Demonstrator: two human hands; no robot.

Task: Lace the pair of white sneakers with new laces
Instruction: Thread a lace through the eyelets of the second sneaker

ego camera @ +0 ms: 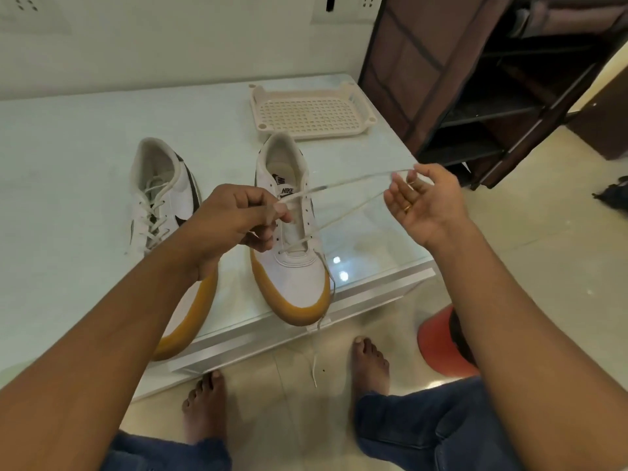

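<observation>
Sneakers in white with tan soles sit side by side on the pale, glossy tabletop (68, 147), toes pointing toward the person. The laced sneaker (159, 198) is on the left, its white lacing crossed up the tongue and its toe partly hidden behind the left forearm. The half-laced sneaker (292, 273) stands to its right, near the tabletop's front edge, with most of its eyelets bare.

A new white lace (339, 217) runs through the lowest eyelets of that shoe. The left hand (244, 219) hovers above the tongue and pinches one stretch of the lace between thumb and fingertips, the other fingers curled under. From there the lace stretches right to the right hand (424, 202), which is held out beyond the tabletop's edge with the palm turned up and the thumb spread away. The lace loops round the bent fingertips (419, 176) of that hand and slants back down to the shoe; motion blur hides how firmly they hold it. A ring (406, 208) shows on one finger. The lace's other end trails past the toe, over the tabletop's edge, and hangs toward the floor.

Behind the shoes, near the far right corner, lies a cream perforated basket (312, 113). A dark brown shoe rack (492, 79) stands beyond the tabletop on the right. Below are the person's bare feet (370, 362) on a tiled floor, blue jeans, and a red stool (438, 345) beside the right leg.
</observation>
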